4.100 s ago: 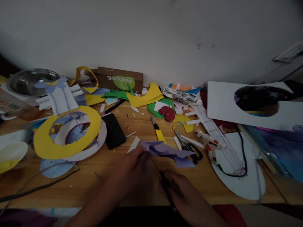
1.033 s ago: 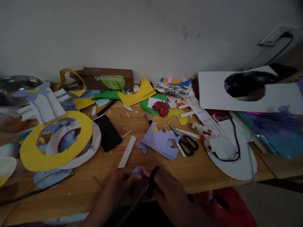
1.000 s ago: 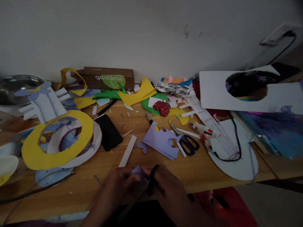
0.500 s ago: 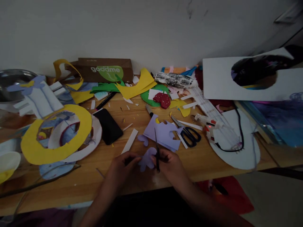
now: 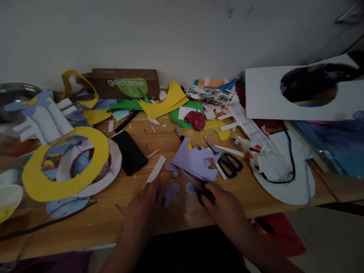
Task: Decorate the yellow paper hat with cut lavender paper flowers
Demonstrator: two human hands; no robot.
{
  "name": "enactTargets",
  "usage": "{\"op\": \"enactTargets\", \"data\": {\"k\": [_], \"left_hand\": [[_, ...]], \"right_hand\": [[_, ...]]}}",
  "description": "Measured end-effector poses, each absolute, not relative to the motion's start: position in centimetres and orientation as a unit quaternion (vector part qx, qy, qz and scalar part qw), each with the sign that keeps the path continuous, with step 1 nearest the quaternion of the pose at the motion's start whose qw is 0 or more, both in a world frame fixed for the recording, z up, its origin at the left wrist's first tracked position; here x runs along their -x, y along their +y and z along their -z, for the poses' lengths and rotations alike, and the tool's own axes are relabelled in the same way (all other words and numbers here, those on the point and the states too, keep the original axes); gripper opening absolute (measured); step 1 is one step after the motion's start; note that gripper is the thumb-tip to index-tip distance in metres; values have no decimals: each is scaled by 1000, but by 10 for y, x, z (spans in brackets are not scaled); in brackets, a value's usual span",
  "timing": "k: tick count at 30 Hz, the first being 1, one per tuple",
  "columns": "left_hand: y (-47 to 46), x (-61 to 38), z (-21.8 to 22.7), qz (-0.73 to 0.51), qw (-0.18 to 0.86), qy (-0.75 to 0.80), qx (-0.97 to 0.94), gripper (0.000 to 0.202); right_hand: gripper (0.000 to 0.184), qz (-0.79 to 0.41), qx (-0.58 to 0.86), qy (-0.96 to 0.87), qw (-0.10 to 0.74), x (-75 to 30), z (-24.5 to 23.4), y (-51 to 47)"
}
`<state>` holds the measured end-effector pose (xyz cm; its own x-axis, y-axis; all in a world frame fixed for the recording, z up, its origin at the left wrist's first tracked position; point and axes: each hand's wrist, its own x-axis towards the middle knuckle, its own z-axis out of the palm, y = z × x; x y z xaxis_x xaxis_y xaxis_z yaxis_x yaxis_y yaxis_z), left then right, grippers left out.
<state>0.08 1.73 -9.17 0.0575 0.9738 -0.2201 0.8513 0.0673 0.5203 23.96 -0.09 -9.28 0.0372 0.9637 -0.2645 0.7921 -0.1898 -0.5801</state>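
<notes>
My left hand [image 5: 146, 206] lies low over the wooden worktop [image 5: 93, 212], its fingers loosely spread and holding nothing that I can make out. Its fingertips sit just beside a small lilac paper cutout [image 5: 171, 192] that lies flat on the wood. A second little lilac piece [image 5: 190, 188] lies just to the right of it, and a third [image 5: 172, 168] a bit farther back.

My right hand [image 5: 224, 210] is wrapped around the black handles of a pair of scissors [image 5: 196, 187]. The blades point away and to the left, toward the small cutouts, with their tip near the larger lilac paper sheet [image 5: 196, 161]. The light is dim and I cannot tell whether the blades are parted or together.

That lilac sheet has scalloped notches cut out of its edges and rests flat just behind my hands. To its right lies another pair of black-handled scissors [image 5: 227, 161], touching the sheet's edge, and beyond them a glue gun [image 5: 253, 149] with a black cord on a white card. A white paper strip [image 5: 156, 170] lies near my left hand, with a black phone [image 5: 129, 151] beside it. Farther left there is a yellow paper ring [image 5: 64, 163] stacked on white and blue discs. A brown "goodme" bag [image 5: 125, 82] stands against the wall.
</notes>
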Motion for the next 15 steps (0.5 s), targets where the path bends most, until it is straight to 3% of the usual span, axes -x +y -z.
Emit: {"op": "enactTargets", "data": {"k": [3, 6, 11, 15], "left_hand": [[18, 5, 89, -113, 152, 649, -736, 36], [29, 7, 88, -161, 116, 600, -775, 31], [68, -10, 94, -225, 202, 558, -773, 33], [111, -35, 102, -247, 294, 572, -725, 46]], "right_hand": [[23, -253, 705, -645, 148, -255, 82, -9], [20, -220, 704, -643, 207, -268, 79, -6], [14, -127, 698, -667, 227, -276, 91, 22], [34, -151, 678, -672, 257, -270, 103, 33]]}}
